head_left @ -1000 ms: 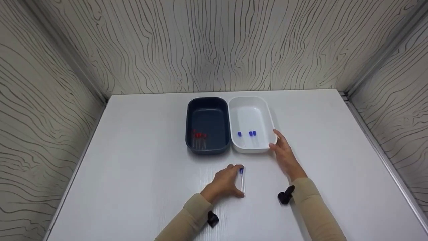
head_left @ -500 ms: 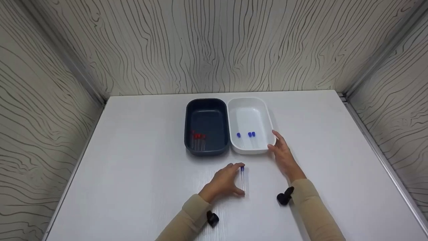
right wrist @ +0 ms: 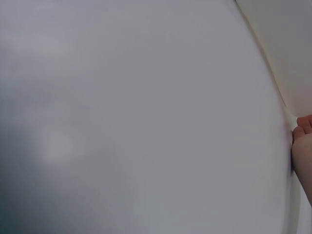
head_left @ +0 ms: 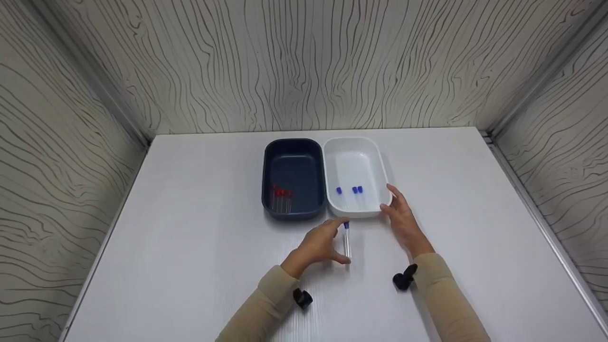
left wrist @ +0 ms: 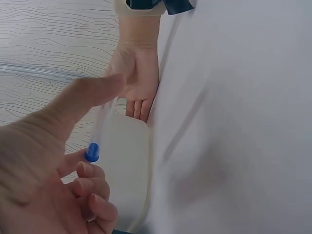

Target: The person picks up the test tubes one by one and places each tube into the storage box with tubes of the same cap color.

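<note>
My left hand [head_left: 320,242] pinches a blue-capped test tube [head_left: 347,243] end to end, thumb at its clear bottom and a finger at the cap. In the left wrist view, the blue cap [left wrist: 92,152] sits by the fingers and the thumb covers the other end. The tube is just in front of the white tray [head_left: 358,214]. My right hand [head_left: 403,223] touches that tray's near right corner, thumb at the front side and fingers along the right side. Three blue-capped tubes [head_left: 357,190] lie in the tray.
A dark blue tray [head_left: 295,216] stands against the white tray's left side and holds several red-capped tubes [head_left: 283,192]. Both trays stand on a white table [head_left: 199,228], with a wood-patterned wall [head_left: 304,66] behind it.
My left hand has moved forward with the blue-capped test tube, closer to the white tray's near side. The right hand stays at the tray's corner.
</note>
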A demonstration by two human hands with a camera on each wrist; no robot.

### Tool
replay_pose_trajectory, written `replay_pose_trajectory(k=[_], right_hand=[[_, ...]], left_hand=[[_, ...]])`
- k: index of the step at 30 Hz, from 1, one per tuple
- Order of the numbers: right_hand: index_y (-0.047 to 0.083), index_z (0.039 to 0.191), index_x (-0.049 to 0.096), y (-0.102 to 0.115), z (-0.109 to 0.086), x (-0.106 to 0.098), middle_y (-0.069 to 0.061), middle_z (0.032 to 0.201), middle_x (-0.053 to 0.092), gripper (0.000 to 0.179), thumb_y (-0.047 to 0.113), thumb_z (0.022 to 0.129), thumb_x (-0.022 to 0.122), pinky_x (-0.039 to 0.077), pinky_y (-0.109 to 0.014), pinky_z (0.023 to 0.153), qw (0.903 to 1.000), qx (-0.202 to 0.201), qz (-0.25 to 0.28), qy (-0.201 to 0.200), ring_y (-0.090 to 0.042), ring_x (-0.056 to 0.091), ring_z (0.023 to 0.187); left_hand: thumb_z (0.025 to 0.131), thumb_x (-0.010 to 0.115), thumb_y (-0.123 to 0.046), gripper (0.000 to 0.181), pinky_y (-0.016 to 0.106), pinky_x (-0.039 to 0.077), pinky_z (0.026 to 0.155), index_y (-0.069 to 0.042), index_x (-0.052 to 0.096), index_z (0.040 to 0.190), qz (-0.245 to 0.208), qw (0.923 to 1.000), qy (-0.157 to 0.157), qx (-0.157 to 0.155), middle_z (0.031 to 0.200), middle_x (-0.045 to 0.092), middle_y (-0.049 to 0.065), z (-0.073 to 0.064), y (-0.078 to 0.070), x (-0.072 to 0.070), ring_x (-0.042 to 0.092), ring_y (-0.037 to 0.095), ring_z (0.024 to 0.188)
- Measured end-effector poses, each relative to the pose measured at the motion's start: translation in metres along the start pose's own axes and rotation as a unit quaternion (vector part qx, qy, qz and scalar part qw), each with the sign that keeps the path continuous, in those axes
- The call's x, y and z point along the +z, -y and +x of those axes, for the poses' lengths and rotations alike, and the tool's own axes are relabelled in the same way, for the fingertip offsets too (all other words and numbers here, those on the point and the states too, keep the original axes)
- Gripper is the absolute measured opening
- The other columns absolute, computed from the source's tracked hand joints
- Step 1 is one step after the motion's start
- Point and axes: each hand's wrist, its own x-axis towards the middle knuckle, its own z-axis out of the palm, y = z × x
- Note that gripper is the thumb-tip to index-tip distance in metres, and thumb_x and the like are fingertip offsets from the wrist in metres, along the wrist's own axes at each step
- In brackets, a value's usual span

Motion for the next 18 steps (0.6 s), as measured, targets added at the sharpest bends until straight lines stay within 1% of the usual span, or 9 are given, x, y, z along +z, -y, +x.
replay_pose_trajectory(k=[2, 5, 8, 12, 14, 18], right_hand=[[0.018, 0.154, 0.013, 0.0, 0.0, 0.0, -0.006, 0.166, -0.004, 0.069, 0.004, 0.098, 0.049, -0.001, -0.043, 0.127, 1.0, 0.0, 0.003, 0.001, -0.024, -0.003, 0.154], [0.017, 0.154, 0.014, 0.0, 0.001, 0.0, -0.007, 0.166, -0.002, 0.069, 0.003, 0.098, 0.049, -0.001, -0.043, 0.127, 1.0, 0.002, 0.002, -0.004, -0.024, -0.002, 0.155], [0.017, 0.154, 0.014, 0.001, 0.0, 0.001, -0.008, 0.166, 0.0, 0.068, 0.003, 0.098, 0.049, -0.001, -0.042, 0.127, 1.0, 0.003, 0.002, -0.008, -0.024, -0.001, 0.155], [0.017, 0.154, 0.014, 0.002, 0.0, 0.001, -0.008, 0.166, 0.0, 0.068, 0.004, 0.098, 0.05, 0.0, -0.041, 0.127, 1.0, 0.006, 0.001, -0.008, -0.023, 0.0, 0.155], [0.018, 0.154, 0.014, 0.001, 0.0, 0.001, -0.008, 0.166, 0.001, 0.069, 0.003, 0.098, 0.05, 0.001, -0.041, 0.127, 1.0, 0.006, 0.004, -0.007, -0.023, 0.001, 0.154], [0.017, 0.154, 0.015, 0.0, 0.001, 0.001, -0.009, 0.166, 0.001, 0.068, 0.003, 0.097, 0.05, 0.002, -0.042, 0.127, 0.9999, 0.004, 0.005, -0.008, -0.024, 0.002, 0.154]], left_hand=[[0.064, 0.09, -0.032, 0.097, 0.034, 0.053, 0.09, -0.021, 0.039, 0.146, -0.004, 1.0, -0.003, 0.004, 0.132, 0.06, 0.007, 0.002, -0.002, -0.004, 0.064, 0.021, 0.111], [0.065, 0.089, -0.032, 0.097, 0.032, 0.054, 0.088, -0.021, 0.039, 0.146, -0.009, 0.9998, -0.012, 0.011, 0.132, 0.06, 0.007, 0.005, -0.004, -0.01, 0.064, 0.021, 0.11], [0.064, 0.089, -0.031, 0.097, 0.03, 0.054, 0.085, -0.02, 0.039, 0.146, -0.012, 0.9996, -0.021, 0.016, 0.128, 0.062, 0.009, 0.008, -0.004, -0.016, 0.064, 0.021, 0.107], [0.064, 0.089, -0.032, 0.097, 0.031, 0.053, 0.082, -0.02, 0.038, 0.146, -0.006, 0.9993, -0.03, 0.019, 0.12, 0.065, 0.012, 0.012, -0.005, -0.022, 0.063, 0.02, 0.104], [0.065, 0.089, -0.032, 0.097, 0.032, 0.053, 0.083, -0.021, 0.038, 0.147, -0.007, 0.9992, -0.033, 0.021, 0.118, 0.065, 0.012, 0.014, -0.005, -0.025, 0.063, 0.022, 0.103], [0.066, 0.089, -0.032, 0.097, 0.036, 0.053, 0.09, -0.022, 0.037, 0.147, -0.01, 0.9991, -0.037, 0.018, 0.121, 0.064, 0.013, 0.019, -0.006, -0.03, 0.061, 0.022, 0.103]])
